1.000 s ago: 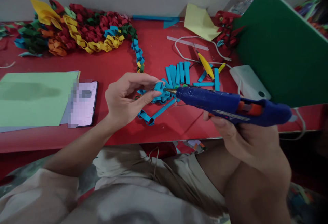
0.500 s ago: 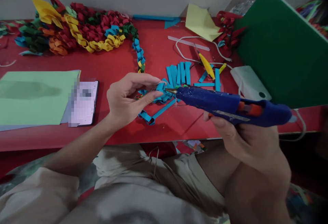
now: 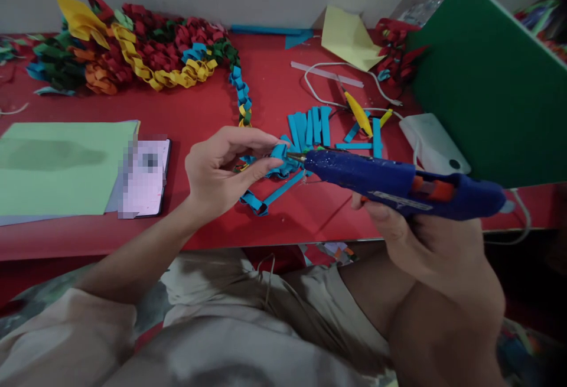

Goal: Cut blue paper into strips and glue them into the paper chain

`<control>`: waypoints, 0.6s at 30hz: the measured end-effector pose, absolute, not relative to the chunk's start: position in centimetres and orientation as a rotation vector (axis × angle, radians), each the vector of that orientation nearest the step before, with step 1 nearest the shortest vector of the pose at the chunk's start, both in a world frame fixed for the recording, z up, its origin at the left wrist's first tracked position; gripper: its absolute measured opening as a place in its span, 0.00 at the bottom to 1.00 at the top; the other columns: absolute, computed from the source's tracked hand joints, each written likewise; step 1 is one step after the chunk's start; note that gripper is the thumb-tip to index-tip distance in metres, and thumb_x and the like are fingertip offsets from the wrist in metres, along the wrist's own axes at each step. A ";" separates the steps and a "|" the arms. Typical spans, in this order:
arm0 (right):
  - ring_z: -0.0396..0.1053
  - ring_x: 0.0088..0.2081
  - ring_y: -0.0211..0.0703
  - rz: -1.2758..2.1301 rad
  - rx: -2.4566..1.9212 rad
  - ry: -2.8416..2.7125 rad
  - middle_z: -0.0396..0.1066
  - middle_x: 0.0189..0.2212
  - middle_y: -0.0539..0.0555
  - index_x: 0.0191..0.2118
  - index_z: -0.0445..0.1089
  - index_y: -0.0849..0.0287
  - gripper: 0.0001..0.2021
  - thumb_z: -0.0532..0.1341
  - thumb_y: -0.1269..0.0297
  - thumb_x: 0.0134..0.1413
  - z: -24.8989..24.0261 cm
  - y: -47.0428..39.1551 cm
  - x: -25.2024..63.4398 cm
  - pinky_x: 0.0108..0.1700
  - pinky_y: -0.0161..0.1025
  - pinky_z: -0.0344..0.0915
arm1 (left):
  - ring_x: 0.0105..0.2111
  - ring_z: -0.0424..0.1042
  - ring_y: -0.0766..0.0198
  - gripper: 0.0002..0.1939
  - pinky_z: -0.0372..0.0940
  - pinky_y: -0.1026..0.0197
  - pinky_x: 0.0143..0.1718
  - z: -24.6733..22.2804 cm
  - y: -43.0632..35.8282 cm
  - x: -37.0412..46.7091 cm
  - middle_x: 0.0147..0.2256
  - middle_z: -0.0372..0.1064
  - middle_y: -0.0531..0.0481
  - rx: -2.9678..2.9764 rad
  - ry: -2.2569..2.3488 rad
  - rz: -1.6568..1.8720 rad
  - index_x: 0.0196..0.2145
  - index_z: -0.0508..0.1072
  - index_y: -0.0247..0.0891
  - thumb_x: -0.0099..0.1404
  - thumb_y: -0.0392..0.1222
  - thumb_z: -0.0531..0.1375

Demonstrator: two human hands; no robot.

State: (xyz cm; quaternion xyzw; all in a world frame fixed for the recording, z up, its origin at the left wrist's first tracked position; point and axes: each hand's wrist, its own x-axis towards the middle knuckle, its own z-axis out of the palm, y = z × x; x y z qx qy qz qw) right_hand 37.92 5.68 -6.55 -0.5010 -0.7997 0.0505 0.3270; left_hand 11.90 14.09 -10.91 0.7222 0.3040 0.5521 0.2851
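Between thumb and fingertips, my left hand [image 3: 221, 168] pinches a blue paper strip [image 3: 278, 152], bent at the end of the paper chain. My right hand [image 3: 429, 245] is wrapped round a blue glue gun [image 3: 363, 174], a finger by its orange trigger. The gun's metal tip meets the strip, or comes very close to it, beside my left fingertips. A paper chain [image 3: 240, 93] of blue, yellow and green links runs back from there to the heap. Just behind the tip lie several loose blue strips [image 3: 310, 126].
A heap of coloured paper chains [image 3: 155, 50] lies at the back left. Green paper sheets [image 3: 57, 168] and a phone [image 3: 148, 177] rest on the left. To the right are a yellow tool [image 3: 358, 114], white cables, a white power bank [image 3: 436, 142] and a leaning green board [image 3: 482, 91].
Almost nothing differs. Both hands and the glue gun hold the same position, with only a slight shift of the whole view.
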 end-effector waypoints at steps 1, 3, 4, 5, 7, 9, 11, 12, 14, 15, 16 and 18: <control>0.74 0.28 0.44 0.105 -1.282 -2.125 0.75 0.31 0.51 0.40 0.69 0.52 0.10 0.56 0.54 0.69 -6.5 5.7 38.0 0.28 0.39 0.69 | 0.41 0.82 0.59 0.14 0.80 0.57 0.38 -10.9 14.1 11.9 0.42 0.81 0.52 1.934 0.823 1.476 0.48 0.74 0.51 0.66 0.49 0.69; 0.74 0.28 0.44 0.077 -1.254 -2.155 0.75 0.31 0.52 0.41 0.69 0.53 0.09 0.56 0.56 0.69 -6.5 5.8 38.0 0.28 0.39 0.68 | 0.41 0.82 0.59 0.14 0.80 0.57 0.37 -10.9 14.0 11.9 0.42 0.81 0.52 1.933 0.834 1.471 0.48 0.75 0.51 0.66 0.50 0.68; 0.74 0.28 0.44 0.078 -1.261 -2.160 0.74 0.31 0.52 0.41 0.69 0.53 0.09 0.56 0.56 0.69 -6.5 5.8 38.0 0.28 0.39 0.68 | 0.41 0.83 0.60 0.14 0.80 0.58 0.36 -10.9 14.0 11.9 0.42 0.81 0.52 1.929 0.834 1.471 0.48 0.75 0.51 0.66 0.50 0.69; 0.74 0.29 0.44 0.074 -1.262 -2.164 0.74 0.31 0.52 0.41 0.69 0.53 0.09 0.56 0.56 0.69 -6.5 5.9 38.0 0.29 0.39 0.69 | 0.41 0.83 0.60 0.14 0.80 0.58 0.36 -10.9 14.0 11.9 0.42 0.81 0.52 1.924 0.836 1.471 0.47 0.75 0.51 0.66 0.50 0.69; 0.75 0.30 0.45 0.054 -1.268 -2.165 0.74 0.31 0.53 0.40 0.69 0.53 0.10 0.55 0.56 0.70 -6.4 5.8 37.9 0.29 0.39 0.69 | 0.41 0.83 0.60 0.13 0.80 0.58 0.37 -10.8 14.0 11.9 0.42 0.81 0.52 1.914 0.838 1.473 0.47 0.75 0.50 0.66 0.50 0.69; 0.74 0.30 0.45 0.052 -1.274 -2.167 0.73 0.30 0.53 0.39 0.68 0.53 0.10 0.55 0.56 0.70 -6.3 5.8 37.9 0.31 0.40 0.69 | 0.40 0.83 0.60 0.13 0.80 0.58 0.38 -10.8 14.0 11.9 0.42 0.81 0.53 1.902 0.829 1.478 0.47 0.75 0.51 0.66 0.50 0.69; 0.74 0.30 0.45 0.052 -1.267 -2.168 0.73 0.29 0.52 0.39 0.68 0.53 0.10 0.55 0.56 0.70 -6.3 5.7 37.9 0.31 0.40 0.69 | 0.41 0.82 0.60 0.13 0.80 0.58 0.38 -10.8 14.0 12.0 0.42 0.81 0.53 1.898 0.812 1.481 0.48 0.75 0.52 0.66 0.49 0.69; 0.74 0.29 0.45 0.047 -1.268 -2.169 0.73 0.29 0.52 0.39 0.69 0.53 0.09 0.55 0.57 0.70 -6.3 5.7 38.0 0.31 0.40 0.69 | 0.40 0.82 0.60 0.13 0.80 0.57 0.38 -10.8 14.0 12.0 0.42 0.81 0.53 1.902 0.808 1.479 0.48 0.75 0.52 0.66 0.49 0.69; 0.74 0.29 0.45 0.035 -1.269 -2.164 0.73 0.29 0.52 0.40 0.70 0.53 0.09 0.56 0.56 0.69 -6.3 5.7 38.0 0.30 0.40 0.69 | 0.40 0.82 0.60 0.14 0.80 0.57 0.37 -10.8 14.0 12.0 0.42 0.81 0.53 1.913 0.817 1.472 0.48 0.75 0.52 0.66 0.49 0.69; 0.74 0.28 0.45 0.041 -1.271 -2.164 0.74 0.29 0.52 0.40 0.70 0.54 0.10 0.56 0.56 0.69 -6.3 5.7 38.0 0.30 0.40 0.69 | 0.40 0.82 0.60 0.14 0.80 0.57 0.37 -10.8 14.0 12.0 0.42 0.81 0.53 1.916 0.825 1.474 0.48 0.75 0.51 0.66 0.49 0.69; 0.74 0.28 0.45 0.050 -1.269 -2.163 0.74 0.29 0.52 0.39 0.70 0.54 0.10 0.56 0.56 0.69 -6.4 5.7 38.0 0.30 0.40 0.69 | 0.40 0.82 0.61 0.13 0.80 0.57 0.37 -10.8 14.0 12.0 0.42 0.81 0.53 1.913 0.830 1.479 0.48 0.75 0.51 0.66 0.48 0.69; 0.74 0.29 0.45 0.103 -1.296 -2.138 0.74 0.30 0.52 0.38 0.70 0.53 0.11 0.56 0.55 0.69 -6.5 5.8 38.0 0.31 0.41 0.69 | 0.40 0.82 0.62 0.13 0.80 0.59 0.38 -10.7 14.0 12.1 0.42 0.81 0.53 1.894 0.801 1.508 0.47 0.76 0.50 0.65 0.45 0.70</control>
